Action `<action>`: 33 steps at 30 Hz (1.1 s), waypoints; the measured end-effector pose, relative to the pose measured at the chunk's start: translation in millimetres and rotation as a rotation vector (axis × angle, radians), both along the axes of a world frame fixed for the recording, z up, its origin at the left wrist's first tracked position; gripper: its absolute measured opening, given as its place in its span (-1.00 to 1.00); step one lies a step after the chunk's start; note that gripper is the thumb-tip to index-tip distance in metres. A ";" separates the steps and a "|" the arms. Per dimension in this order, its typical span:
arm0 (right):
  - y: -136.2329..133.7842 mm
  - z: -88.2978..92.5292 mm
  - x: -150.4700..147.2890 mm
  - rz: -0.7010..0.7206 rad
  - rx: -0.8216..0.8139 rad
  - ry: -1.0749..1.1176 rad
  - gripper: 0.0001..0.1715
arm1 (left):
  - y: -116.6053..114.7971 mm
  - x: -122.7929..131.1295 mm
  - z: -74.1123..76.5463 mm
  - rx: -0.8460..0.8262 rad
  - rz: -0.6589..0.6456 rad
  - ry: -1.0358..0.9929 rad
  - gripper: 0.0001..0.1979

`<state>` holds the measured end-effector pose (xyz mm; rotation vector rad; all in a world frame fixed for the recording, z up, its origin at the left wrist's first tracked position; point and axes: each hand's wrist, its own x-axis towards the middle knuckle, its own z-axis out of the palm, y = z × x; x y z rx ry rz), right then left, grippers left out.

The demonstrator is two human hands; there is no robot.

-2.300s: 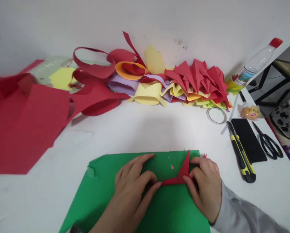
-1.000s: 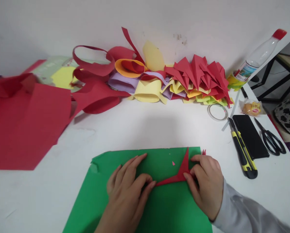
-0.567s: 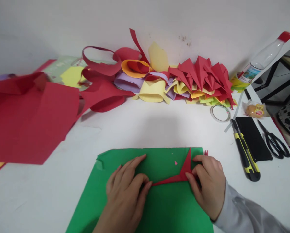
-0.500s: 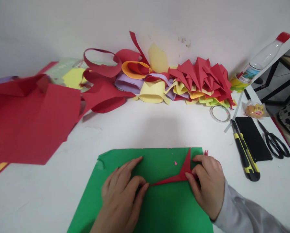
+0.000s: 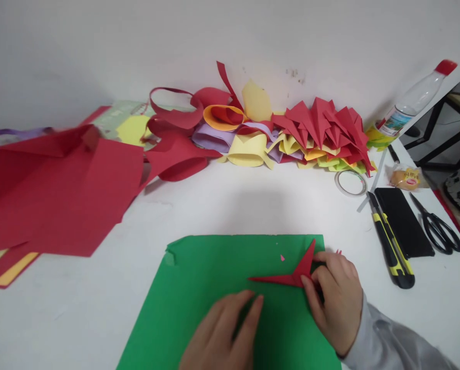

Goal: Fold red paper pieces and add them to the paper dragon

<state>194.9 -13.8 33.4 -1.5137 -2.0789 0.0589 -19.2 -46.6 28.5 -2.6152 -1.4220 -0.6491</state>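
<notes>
A folded red paper piece [image 5: 299,275] with two pointed arms lies over a green paper sheet [image 5: 199,272]. My right hand [image 5: 335,295] pinches its right end between thumb and fingers, and that end is partly hidden behind them. One point rises toward the sheet's top edge, the other reaches left. Below the left point, my left hand [image 5: 225,329] hovers low over the green sheet, slightly blurred, thumb and forefinger a little apart with nothing between them. A tiny pink paper scrap [image 5: 282,258] rests on the sheet above the red piece.
Large red paper shapes [image 5: 68,195] spread across the left. Curled paper pieces [image 5: 247,149] and red folded spikes [image 5: 318,123] line the wall. At right are a tape roll [image 5: 351,183], utility knife [image 5: 391,246], black flat object [image 5: 403,221], scissors [image 5: 438,226], wrapped snack [image 5: 405,178] and bottle [image 5: 415,100].
My left hand has let go of the red piece's left point and moved down and right. That point has swung slightly up. My right hand keeps its pinch. The view has shifted a little.
</notes>
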 end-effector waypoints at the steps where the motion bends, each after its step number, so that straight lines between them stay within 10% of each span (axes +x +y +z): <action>1: -0.2 -0.2 -0.1 -0.005 0.003 0.001 -0.74 | 6.6 -5.1 4.1 -0.039 0.045 -0.040 -0.69; 14: 2.8 -1.9 -2.4 0.013 0.066 -0.038 -0.71 | 87.2 -5.7 46.6 -1.057 0.113 -0.071 -0.86; 33: 4.3 -3.3 -2.6 0.034 0.120 -0.131 -0.72 | 93.0 -4.8 55.7 -0.999 0.068 0.155 -0.78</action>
